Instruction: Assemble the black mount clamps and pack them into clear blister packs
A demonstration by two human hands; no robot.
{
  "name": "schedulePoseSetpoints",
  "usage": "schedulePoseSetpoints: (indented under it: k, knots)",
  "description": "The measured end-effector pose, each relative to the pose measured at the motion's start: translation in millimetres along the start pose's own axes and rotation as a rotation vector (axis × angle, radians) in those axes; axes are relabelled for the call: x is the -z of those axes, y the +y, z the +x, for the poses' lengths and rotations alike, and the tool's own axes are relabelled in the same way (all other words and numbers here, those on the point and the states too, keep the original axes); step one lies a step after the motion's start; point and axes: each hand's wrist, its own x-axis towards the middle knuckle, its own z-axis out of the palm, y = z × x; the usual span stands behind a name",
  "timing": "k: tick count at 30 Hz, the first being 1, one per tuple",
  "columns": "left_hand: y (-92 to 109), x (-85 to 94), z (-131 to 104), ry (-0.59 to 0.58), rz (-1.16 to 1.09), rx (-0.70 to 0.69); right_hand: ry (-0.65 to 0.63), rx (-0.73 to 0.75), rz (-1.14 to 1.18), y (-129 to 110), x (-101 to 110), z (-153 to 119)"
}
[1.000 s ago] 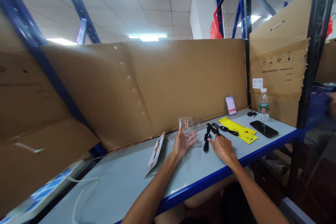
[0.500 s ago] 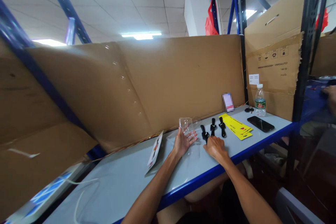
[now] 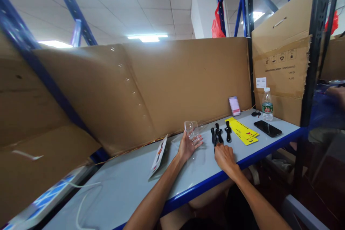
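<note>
My left hand (image 3: pixel 188 146) is palm up over the table with its fingers spread. Clear plastic packaging (image 3: pixel 192 128) stands just behind its fingers and touches or nearly touches them; I cannot tell whether it bears on the hand. My right hand (image 3: pixel 225 156) is closed, its fingers at the near end of a slim black tool (image 3: pixel 213 136) whose exact kind I cannot make out. Close beside that lie two more black tools, the middle one (image 3: pixel 219 133) and the right one (image 3: pixel 228 131), each with a wider part at mid-length.
Yellow printed cards (image 3: pixel 242 130) lie fanned right of the tools. Further right are a black phone (image 3: pixel 267 128), a water bottle (image 3: pixel 267 106) and keys (image 3: pixel 256 114). A folded printed card (image 3: pixel 159 156) leans left of my hands. Cardboard walls (image 3: pixel 188 79) enclose the table's back.
My right hand has moved slightly right, shifting the left black tool close against the middle one. The left hand has stayed nearly still.
</note>
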Motion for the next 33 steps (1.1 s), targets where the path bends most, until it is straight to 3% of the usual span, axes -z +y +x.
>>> schedulePoseSetpoints:
  k: [7,13,18,27,30,33]
  knots:
    - [-2,0.9,1,-0.023,-0.032,0.025,-0.016,-0.131,0.095,8,4,4]
    - [-9,-0.2,3,-0.020,-0.036,0.022,0.001,-0.301,0.378,19,4,16]
    - [-23,-1.0,10,-0.005,-0.066,0.023,0.059,-0.212,0.592,12,-8,27]
    - [-29,-3.4,29,0.068,-0.092,0.118,-0.040,-0.033,0.311,-33,-15,25]
    - [-31,-5.3,29,0.050,-0.148,0.111,-0.050,0.028,0.239,-38,-14,20]
    - [-31,-7.1,22,-0.011,-0.157,0.071,-0.021,0.000,0.314,-35,-12,19]
